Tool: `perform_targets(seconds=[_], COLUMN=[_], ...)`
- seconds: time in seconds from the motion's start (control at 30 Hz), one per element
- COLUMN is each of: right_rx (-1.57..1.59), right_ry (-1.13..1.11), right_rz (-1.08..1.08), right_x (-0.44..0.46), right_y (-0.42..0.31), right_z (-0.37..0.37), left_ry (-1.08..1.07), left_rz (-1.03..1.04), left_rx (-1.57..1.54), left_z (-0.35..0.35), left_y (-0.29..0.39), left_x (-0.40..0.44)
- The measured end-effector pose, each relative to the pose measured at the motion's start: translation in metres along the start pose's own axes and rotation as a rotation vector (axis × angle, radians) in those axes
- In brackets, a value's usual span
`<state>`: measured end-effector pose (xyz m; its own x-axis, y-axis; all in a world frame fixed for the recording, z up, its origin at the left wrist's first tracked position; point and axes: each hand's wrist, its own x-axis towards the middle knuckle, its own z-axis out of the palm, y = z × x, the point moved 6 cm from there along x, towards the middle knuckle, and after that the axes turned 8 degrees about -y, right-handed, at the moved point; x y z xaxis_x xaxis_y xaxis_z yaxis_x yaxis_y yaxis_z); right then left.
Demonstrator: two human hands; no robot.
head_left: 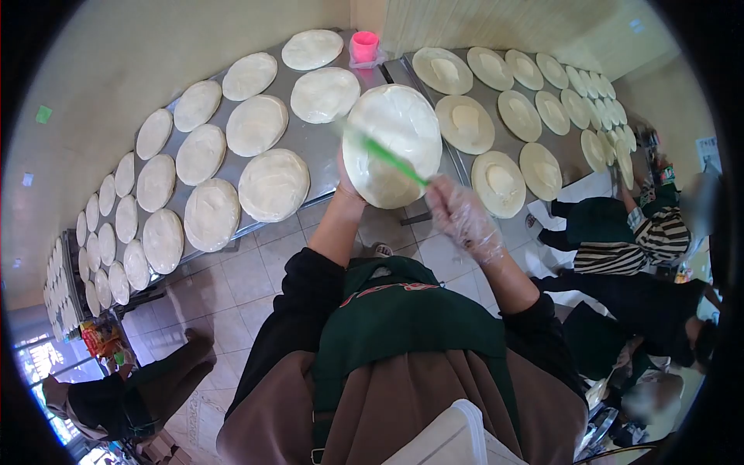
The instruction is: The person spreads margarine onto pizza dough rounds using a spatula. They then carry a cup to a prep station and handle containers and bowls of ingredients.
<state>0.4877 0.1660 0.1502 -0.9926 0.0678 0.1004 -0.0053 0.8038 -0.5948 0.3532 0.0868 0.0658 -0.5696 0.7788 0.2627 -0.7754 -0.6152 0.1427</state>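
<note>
A round plate (395,116) with a glossy whitish layer is held up in front of me. My left hand (349,180) grips its lower left edge, with the fingers mostly hidden beneath it. In a clear plastic glove, my right hand (463,217) is closed on the handle of a green tool (391,160). The tool reaches left across the plate's face, and its far end is blurred by motion, so its shape cannot be made out.
Rows of round, pale-covered plates (273,185) stand on the left metal table (298,143). More plates (497,184) line the right table. A pink cup (364,46) stands at the back. Several people are at the right; another person (116,403) is at lower left.
</note>
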Motion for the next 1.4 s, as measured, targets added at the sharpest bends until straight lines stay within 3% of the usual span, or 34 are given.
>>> perform_targets(seconds=[0.13,0.23,0.3,0.43,0.5,0.63,0.7,0.8,0.87,0.9,0.93,1.0,1.03,1.13,1.2,1.27,1.3,1.33,1.4], right_rx=[-0.048,-0.151,-0.177,-0.061,-0.078,-0.078,-0.149,-0.098,-0.086,-0.075,-0.073,-0.172,-0.171,-0.214,-0.318,-0.286,-0.253,-0.251,-0.173], right_ry=[0.229,0.187,-0.019,-0.107,0.1,0.169,-0.011,-0.11,-0.082,-0.052,-0.053,-0.119,-0.119,-0.003,-0.155,-0.143,-0.128,-0.129,-0.089], right_rz=[0.206,0.153,0.045,0.0,0.114,0.118,-0.009,-0.169,-0.197,-0.225,-0.223,-0.053,-0.05,-0.126,-0.154,-0.202,-0.246,-0.246,-0.104], right_x=[0.007,0.008,0.004,0.003,0.005,0.007,0.006,-0.008,-0.01,-0.011,-0.008,0.005,0.008,0.008,0.0,-0.004,-0.006,-0.003,0.009], right_y=[0.018,0.021,0.007,0.0,0.014,0.022,0.026,0.004,0.003,0.002,0.003,0.014,0.014,0.005,0.002,0.001,-0.001,-0.001,0.009], right_z=[-0.027,-0.022,-0.01,-0.007,-0.019,-0.023,0.001,0.011,0.01,0.008,0.005,0.0,0.0,-0.005,0.004,0.003,0.002,0.0,-0.013], left_ry=[-0.095,-0.111,-0.053,-0.052,0.017,0.035,0.016,-0.101,0.257,0.228,0.23,-0.017,-0.026,-0.055,-0.001,0.111,-0.033,-0.031,0.187], left_rz=[0.056,-0.025,-0.018,-0.072,-0.021,0.026,0.03,0.002,0.067,0.121,0.12,-0.018,-0.056,-0.093,-0.075,-0.044,-0.072,-0.072,-0.08], left_rx=[-0.038,-0.128,-0.023,0.01,0.032,0.027,-0.017,-0.052,0.277,0.515,0.514,-0.072,-0.208,-0.159,-0.08,0.069,-0.05,-0.049,-0.009], left_z=[-0.011,-0.011,-0.036,-0.042,-0.041,-0.052,-0.057,-0.048,-0.031,-0.02,-0.031,-0.053,-0.052,-0.055,-0.056,-0.054,-0.043,-0.039,-0.041], left_y=[0.003,-0.004,-0.005,-0.004,-0.002,0.002,0.004,0.005,0.013,0.017,0.018,0.006,0.004,-0.001,0.003,0.008,0.006,0.006,0.003], left_x=[0.0,0.001,0.0,-0.006,-0.007,-0.004,-0.003,-0.006,-0.013,-0.012,-0.012,-0.003,0.002,0.0,0.002,0.001,0.001,-0.002,-0.006])
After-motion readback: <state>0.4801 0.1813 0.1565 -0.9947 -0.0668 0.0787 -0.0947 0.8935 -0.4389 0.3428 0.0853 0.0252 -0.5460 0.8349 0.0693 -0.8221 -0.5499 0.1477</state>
